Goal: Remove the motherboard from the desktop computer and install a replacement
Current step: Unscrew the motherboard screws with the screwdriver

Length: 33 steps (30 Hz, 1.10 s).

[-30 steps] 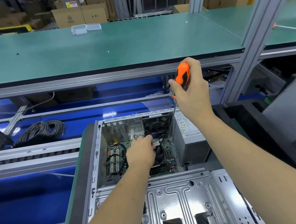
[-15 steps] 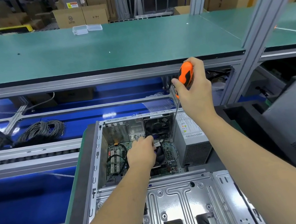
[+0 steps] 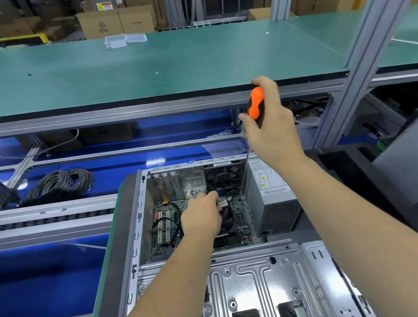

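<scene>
Now my right hand point(image 3: 272, 132) holds the orange screwdriver point(image 3: 256, 105) with the fingers curled round its handle, and the long shaft goes down into the open desktop computer point(image 3: 140, 218), between the rear fan point(image 3: 223, 176) and the power supply point(image 3: 273, 197). My left hand point(image 3: 202, 218) is deep inside the case, over the motherboard point(image 3: 164, 221); its fingers are bent near a white connector point(image 3: 223, 204), but I cannot tell if they really pinch it, because the hand covers them. The motherboard lies flat on the bottom of the case, green, with black cables point(image 3: 169, 227) curving over it. I judge it is light but fragile: thin, stiff, with small parts that break easily, so it is better to take it by the edges or by the cooler, not by the components. I think it is not yet free, as cables are plugged in. In the way are the cables, the power supply on the right and the metal drive cage point(image 3: 265, 294) near me. Beyond the case there is a coil of grey wire point(image 3: 61, 181) on the blue surface, and the green desk point(image 3: 106, 70) above with a small clear plastic box point(image 3: 115, 41).
</scene>
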### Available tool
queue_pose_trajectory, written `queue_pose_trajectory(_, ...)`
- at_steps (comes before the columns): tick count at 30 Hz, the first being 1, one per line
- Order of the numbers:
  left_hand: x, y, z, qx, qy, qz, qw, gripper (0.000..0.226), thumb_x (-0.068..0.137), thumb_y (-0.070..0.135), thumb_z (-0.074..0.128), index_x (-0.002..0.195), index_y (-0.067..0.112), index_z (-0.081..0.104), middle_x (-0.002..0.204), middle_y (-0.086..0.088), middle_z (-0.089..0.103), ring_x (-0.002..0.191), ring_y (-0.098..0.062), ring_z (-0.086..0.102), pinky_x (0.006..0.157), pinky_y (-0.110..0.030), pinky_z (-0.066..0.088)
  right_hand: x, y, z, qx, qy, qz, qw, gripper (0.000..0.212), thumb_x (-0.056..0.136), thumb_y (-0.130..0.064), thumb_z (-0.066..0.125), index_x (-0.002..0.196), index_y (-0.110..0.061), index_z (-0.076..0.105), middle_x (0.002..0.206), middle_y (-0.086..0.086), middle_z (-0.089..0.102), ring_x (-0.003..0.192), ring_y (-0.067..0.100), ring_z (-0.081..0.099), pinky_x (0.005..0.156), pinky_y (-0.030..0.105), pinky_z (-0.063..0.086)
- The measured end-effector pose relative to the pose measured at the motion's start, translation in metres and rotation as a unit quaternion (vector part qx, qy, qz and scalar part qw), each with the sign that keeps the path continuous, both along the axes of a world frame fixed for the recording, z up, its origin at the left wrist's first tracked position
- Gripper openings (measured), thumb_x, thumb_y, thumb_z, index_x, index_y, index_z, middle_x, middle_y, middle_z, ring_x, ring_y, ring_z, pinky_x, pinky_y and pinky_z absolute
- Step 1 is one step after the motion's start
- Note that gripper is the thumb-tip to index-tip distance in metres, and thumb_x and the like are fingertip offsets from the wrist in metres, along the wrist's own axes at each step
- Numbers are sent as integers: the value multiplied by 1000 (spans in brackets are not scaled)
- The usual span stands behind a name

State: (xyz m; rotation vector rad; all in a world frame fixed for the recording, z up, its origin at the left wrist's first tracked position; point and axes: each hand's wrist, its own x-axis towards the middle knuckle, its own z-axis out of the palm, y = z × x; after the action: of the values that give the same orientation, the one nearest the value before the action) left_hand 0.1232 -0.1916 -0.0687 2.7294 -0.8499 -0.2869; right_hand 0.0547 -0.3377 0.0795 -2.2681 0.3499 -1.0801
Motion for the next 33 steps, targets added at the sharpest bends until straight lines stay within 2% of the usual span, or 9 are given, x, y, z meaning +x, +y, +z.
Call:
queue_pose_trajectory(2,0,0,0,1,-1,-2,1000,7,102,23,53,109,21,54,113,-5,55,107,-29,50,70,-41,44,5,0,10,-104,52,-65,991,39,94,-33,60,128,-23,44,84,-1,57,78,36,58,64,37,42)
queue_pose_trajectory(5,0,1,1,-2,3,-6,1000,7,102,23,52,109,20,53,112,-5,55,107,-30,50,72,-43,46,22,5,37,-216,122,-172,953,43,97,-59,44,95,-16,46,81,7,56,69,32,48,57,33,31)
queue_pose_trajectory(9,-2,1,4,-3,11,-9,1000,8,104,25,48,109,20,52,113,-5,53,109,-30,48,78,-45,49,40,8,65,-288,256,-183,905,46,101,-53,41,77,-14,42,69,4,40,68,30,42,57,33,29)
queue_pose_trajectory(15,-9,1,16,41,12,-27,999,7,99,13,48,103,18,51,114,-7,56,105,-30,51,71,-43,44,53,12,88,-290,390,49,873,28,102,-41,44,95,-14,48,81,7,45,83,33,47,69,35,36)
queue_pose_trajectory(21,-10,10,34,114,108,-72,985,44,99,51,42,119,17,60,119,-5,62,108,-31,59,93,-46,51,44,6,102,-260,444,162,842,3,98,-26,57,96,-24,55,98,1,60,93,26,54,83,37,46)
queue_pose_trajectory(24,-22,21,25,72,107,-66,989,42,100,50,41,125,19,53,131,-4,55,120,-31,51,97,-48,48,44,11,109,-226,497,170,821,24,95,-12,53,114,-25,59,85,-5,55,81,23,56,82,43,51)
queue_pose_trajectory(26,-24,23,23,59,95,-56,992,38,100,47,40,123,20,53,131,-2,54,120,-30,51,96,-47,48,43,11,108,-217,498,141,828,29,97,-26,55,125,-21,51,81,-4,52,73,25,61,72,42,51)
queue_pose_trajectory(29,-24,21,24,79,93,-61,991,37,96,46,45,123,21,52,128,-2,56,121,-30,51,92,-45,49,41,10,104,-254,481,20,839,48,100,-55,43,90,-9,49,78,4,51,60,26,58,58,33,41)
queue_pose_trajectory(33,-23,18,21,100,88,-45,990,44,92,51,48,124,21,50,120,-6,63,108,-29,56,83,-40,51,39,5,109,-260,500,86,821,10,98,-27,55,101,-17,54,100,3,59,87,30,61,81,39,52)
